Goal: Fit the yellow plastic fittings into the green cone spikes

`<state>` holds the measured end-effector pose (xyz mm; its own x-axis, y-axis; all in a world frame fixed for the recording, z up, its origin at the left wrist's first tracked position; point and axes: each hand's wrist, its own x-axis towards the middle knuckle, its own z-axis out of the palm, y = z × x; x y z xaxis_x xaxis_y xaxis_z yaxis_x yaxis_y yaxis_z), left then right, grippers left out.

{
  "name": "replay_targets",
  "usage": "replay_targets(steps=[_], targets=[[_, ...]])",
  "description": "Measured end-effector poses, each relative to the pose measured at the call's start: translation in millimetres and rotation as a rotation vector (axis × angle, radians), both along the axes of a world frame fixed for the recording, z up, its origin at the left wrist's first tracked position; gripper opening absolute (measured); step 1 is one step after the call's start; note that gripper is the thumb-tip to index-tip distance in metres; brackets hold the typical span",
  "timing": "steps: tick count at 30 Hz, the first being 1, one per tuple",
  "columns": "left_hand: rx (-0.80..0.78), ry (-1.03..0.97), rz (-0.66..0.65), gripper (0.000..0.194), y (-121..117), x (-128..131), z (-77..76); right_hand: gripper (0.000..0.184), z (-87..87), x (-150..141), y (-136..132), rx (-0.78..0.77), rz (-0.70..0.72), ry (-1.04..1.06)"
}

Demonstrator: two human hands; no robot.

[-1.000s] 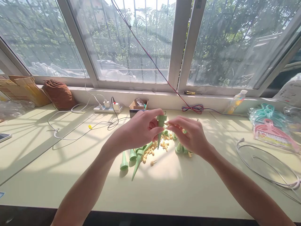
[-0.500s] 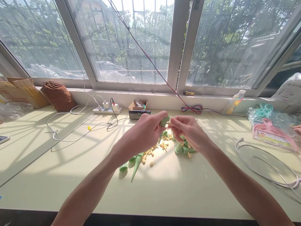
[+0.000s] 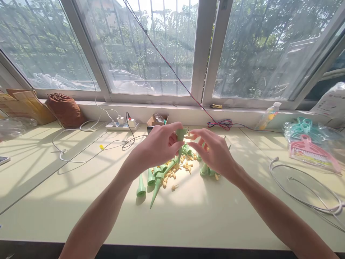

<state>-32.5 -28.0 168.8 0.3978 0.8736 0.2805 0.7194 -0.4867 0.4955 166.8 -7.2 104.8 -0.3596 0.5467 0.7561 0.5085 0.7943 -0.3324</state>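
My left hand (image 3: 164, 142) pinches a green plastic spike (image 3: 180, 134), cone-shaped, wide end up and point down, above the table. A small pale-yellow peg-like piece (image 3: 188, 137) sticks out from the spike's right side. Just right of it is my right hand (image 3: 214, 147), thumb and fingers apart around the outer end of the piece, with no grip visible. Below lie several green spikes (image 3: 159, 176), a heap of small yellow pieces (image 3: 169, 176) and a lone yellow piece (image 3: 175, 187). More green spikes (image 3: 204, 169) lie partly hidden under my right hand.
At the back are a power strip (image 3: 122, 126) with cables, a small cardboard box (image 3: 157, 119) and a bundled wire (image 3: 221, 124). A bottle (image 3: 268, 116), a bagged pink dustpan and brush (image 3: 307, 147) and a coiled grey cable (image 3: 304, 205) lie right. A brown bag (image 3: 65, 109) stands left.
The spike has tilted and then come back upright, moving slightly left with my left hand. My right hand's fingers were closed at the yellow piece and have now spread apart.
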Motion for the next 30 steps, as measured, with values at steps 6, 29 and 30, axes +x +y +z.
replay_targets(steps=[6,29,30], targets=[[-0.065,-0.069,-0.080,0.018,-0.5,-2.8,1.0,0.015,-1.0,2.5,0.7,0.199,-0.046,-0.082],[-0.145,-0.130,-0.154,0.016,3.2,-2.1,-1.9,0.014,-3.9,4.5,5.6,0.322,-0.055,-0.221],[-0.148,-0.128,-0.152,0.017,3.3,-1.9,-2.2,0.014,-4.6,4.7,6.3,0.321,-0.055,-0.226]])
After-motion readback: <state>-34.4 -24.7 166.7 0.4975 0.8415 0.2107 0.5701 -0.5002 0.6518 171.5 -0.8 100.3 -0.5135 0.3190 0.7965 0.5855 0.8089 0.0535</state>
